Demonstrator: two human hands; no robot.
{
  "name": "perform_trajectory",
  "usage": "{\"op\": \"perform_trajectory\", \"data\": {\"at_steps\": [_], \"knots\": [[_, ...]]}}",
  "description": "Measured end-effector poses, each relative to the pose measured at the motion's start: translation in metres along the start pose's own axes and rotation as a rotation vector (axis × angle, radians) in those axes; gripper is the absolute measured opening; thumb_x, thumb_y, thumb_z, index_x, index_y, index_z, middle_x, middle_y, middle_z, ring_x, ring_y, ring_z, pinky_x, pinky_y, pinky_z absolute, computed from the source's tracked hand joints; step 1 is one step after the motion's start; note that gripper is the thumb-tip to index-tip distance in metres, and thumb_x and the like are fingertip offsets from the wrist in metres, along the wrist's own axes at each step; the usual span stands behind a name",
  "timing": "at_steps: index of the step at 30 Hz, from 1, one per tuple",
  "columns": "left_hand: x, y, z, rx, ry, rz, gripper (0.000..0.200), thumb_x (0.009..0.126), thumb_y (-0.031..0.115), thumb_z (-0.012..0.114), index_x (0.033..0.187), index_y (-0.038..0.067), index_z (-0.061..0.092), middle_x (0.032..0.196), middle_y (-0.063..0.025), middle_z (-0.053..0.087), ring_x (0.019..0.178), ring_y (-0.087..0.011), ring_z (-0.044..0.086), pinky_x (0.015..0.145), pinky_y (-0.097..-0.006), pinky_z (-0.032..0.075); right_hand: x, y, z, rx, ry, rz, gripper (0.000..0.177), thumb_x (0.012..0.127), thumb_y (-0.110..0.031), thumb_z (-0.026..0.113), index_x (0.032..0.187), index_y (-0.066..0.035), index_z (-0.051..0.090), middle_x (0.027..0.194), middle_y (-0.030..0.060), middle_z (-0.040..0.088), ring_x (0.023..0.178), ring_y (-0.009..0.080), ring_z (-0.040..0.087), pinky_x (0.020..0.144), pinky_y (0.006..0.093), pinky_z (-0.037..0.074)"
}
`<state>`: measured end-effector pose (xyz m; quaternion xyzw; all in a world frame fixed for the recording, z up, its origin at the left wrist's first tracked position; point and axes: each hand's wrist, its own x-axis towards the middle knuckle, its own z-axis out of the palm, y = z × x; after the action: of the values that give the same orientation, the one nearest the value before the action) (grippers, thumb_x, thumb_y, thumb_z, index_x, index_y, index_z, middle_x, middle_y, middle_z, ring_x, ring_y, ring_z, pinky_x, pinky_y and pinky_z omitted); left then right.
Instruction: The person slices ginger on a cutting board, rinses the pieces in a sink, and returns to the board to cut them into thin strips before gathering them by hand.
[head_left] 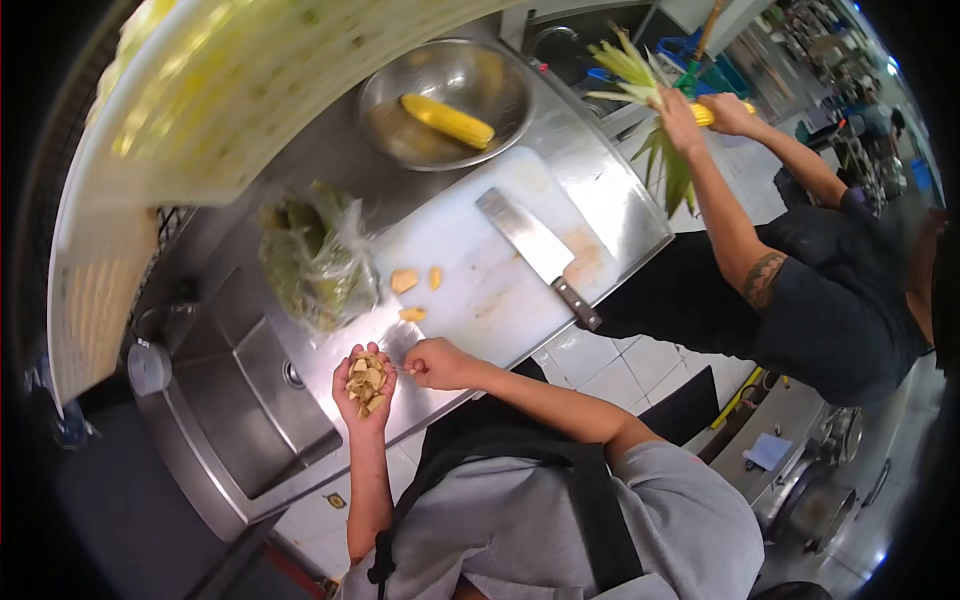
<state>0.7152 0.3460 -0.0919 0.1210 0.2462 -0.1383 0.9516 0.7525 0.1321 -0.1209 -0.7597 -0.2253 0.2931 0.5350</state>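
Note:
A heap of cut ginger pieces point(368, 382) rests in my left hand point(350, 402), which is cupped palm up at the counter's front edge. Close beside it, my right hand point(438, 364) is closed with the fingers pinched toward the left palm; what they grip, if anything, is too small to make out. A few more ginger chunks point(403, 280) lie at the left side of the white cutting board point(470, 240). Across the board's right part lies a cleaver point(528, 236), its dark handle point(576, 303) over the front edge.
A clear plastic bag of greens point(318, 255) stands left of the board, near a steel sink point(255, 390). Behind sits a metal bowl point(375, 120) with a corn cob point(448, 121). At right, another person's hands point(683, 122) hold corn with husk leaves.

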Motion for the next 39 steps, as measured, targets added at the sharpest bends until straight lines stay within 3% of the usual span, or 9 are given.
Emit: {"op": "perform_trajectory", "data": {"at_steps": [4,15,20,24,27,29,32,35,39], "knots": [[0.065,-0.054,0.074,0.057,-0.081,-0.092,0.031,0.102,0.028,0.058,0.122,0.006,0.067,0.125,-0.0161,0.066,0.112,-0.0314,0.063,0.095,-0.0453,0.056,-0.059,-0.003,-0.104,0.889,0.296,0.109,0.019,0.097,-0.007,0.069,0.116,-0.001,0.071,0.103,0.0059,0.073,0.088,0.0132,0.070,0.074,0.0316,0.061],[0.335,-0.377,0.247,0.319,-0.108,-0.518,0.045,0.105,0.046,0.049,0.127,0.007,0.060,0.128,-0.0200,0.068,0.113,-0.0353,0.068,0.095,-0.0529,0.056,-0.176,0.085,-0.342,0.864,1.478,0.075,0.030,0.101,0.002,0.055,0.130,0.007,0.058,0.105,0.0140,0.067,0.082,0.0178,0.068,0.070,0.0309,0.062],[0.368,-0.460,0.297,0.522,-0.036,-0.366,0.063,0.106,0.063,0.043,0.125,0.006,0.060,0.112,-0.0112,0.068,0.102,-0.0247,0.069,0.092,-0.0515,0.056,-0.188,0.171,-0.390,0.801,1.704,0.259,0.041,0.097,0.006,0.055,0.138,0.004,0.052,0.101,0.0108,0.063,0.080,0.0169,0.068,0.067,0.0288,0.059],[0.415,-0.531,0.270,1.137,0.049,0.084,0.093,0.103,0.070,0.044,0.161,-0.001,0.034,0.163,-0.0287,0.038,0.150,-0.0379,0.042,0.122,-0.0478,0.036,-0.195,0.187,-0.375,0.476,1.645,0.315,0.051,0.097,0.002,0.057,0.147,0.001,0.048,0.101,0.0088,0.062,0.072,0.0129,0.060,0.061,0.0274,0.051],[0.405,-0.534,0.288,0.851,0.163,0.007,0.072,0.102,0.065,0.047,0.141,0.006,0.061,0.137,-0.0279,0.065,0.129,-0.0429,0.061,0.108,-0.0478,0.047,-0.190,0.173,-0.351,0.809,1.660,0.176,0.062,0.100,0.001,0.061,0.155,0.001,0.032,0.112,0.0171,0.065,0.090,0.0233,0.070,0.073,0.0332,0.058],[0.391,-0.517,0.296,0.772,0.068,0.205,0.045,0.102,0.044,0.057,0.100,0.003,0.072,0.102,-0.0229,0.075,0.098,-0.0381,0.071,0.086,-0.0458,0.054,-0.187,0.148,-0.330,0.879,1.654,0.132,0.059,0.102,0.002,0.059,0.154,0.003,0.030,0.123,0.0222,0.063,0.105,0.0293,0.072,0.083,0.0377,0.063],[0.337,-0.438,0.289,1.128,-0.219,0.510,0.017,0.092,0.013,0.063,0.083,-0.001,0.067,0.074,-0.0096,0.072,0.068,-0.0234,0.068,0.070,-0.0368,0.053,-0.169,0.131,-0.291,0.651,1.560,0.163,0.043,0.103,-0.002,0.058,0.144,0.004,0.046,0.119,0.0142,0.064,0.099,0.0216,0.067,0.083,0.0344,0.060],[0.283,-0.358,0.203,1.100,-0.485,0.614,0.011,0.087,-0.004,0.062,0.097,-0.004,0.068,0.099,-0.0127,0.070,0.096,-0.0236,0.070,0.083,-0.0362,0.058,-0.138,0.088,-0.240,0.382,1.203,0.117,0.018,0.103,-0.006,0.062,0.117,0.004,0.067,0.106,0.0047,0.069,0.093,0.0113,0.063,0.082,0.0279,0.053],[0.161,-0.197,0.114,1.144,-0.201,0.387,0.004,0.096,0.000,0.065,0.098,-0.002,0.069,0.099,-0.0061,0.069,0.091,-0.0105,0.065,0.079,-0.0275,0.055,-0.068,0.061,-0.161,0.298,0.696,0.094,0.016,0.094,-0.002,0.065,0.108,0.001,0.072,0.094,0.0095,0.071,0.082,0.0145,0.063,0.074,0.0286,0.052]]}}
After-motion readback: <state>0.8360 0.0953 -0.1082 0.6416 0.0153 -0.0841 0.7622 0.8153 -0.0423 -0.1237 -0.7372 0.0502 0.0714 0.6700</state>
